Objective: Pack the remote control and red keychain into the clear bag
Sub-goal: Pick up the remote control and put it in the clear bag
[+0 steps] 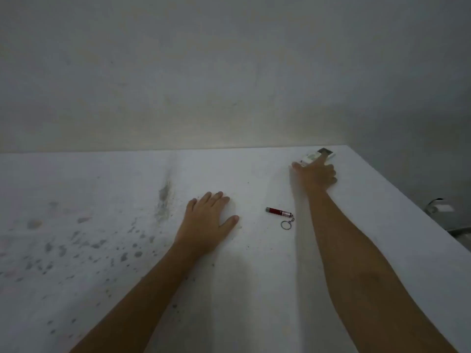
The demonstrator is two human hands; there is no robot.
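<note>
Keychain (280, 215), red with a metal ring, lies on the white table (102, 200). Just left of it the left hand (209, 222) rests flat, fingers spread. Beyond it, near the table's far corner, the right hand (316, 174) lies on the remote control (309, 157), index finger stretched along it; whether it grips it I cannot tell.

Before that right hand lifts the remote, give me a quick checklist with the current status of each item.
1. Right hand at the remote control: ok, fingers on it at the far table corner.
2. Firm grip closed around the remote: cannot tell.
3. Left hand clear: ok, flat on the table, holding nothing.
4. Red keychain reachable: ok, lying loose between the arms.
5. Clear bag ready: not ok, none visible.
6. Remote safe from the table edge: not ok, it sits close to the corner.
</note>
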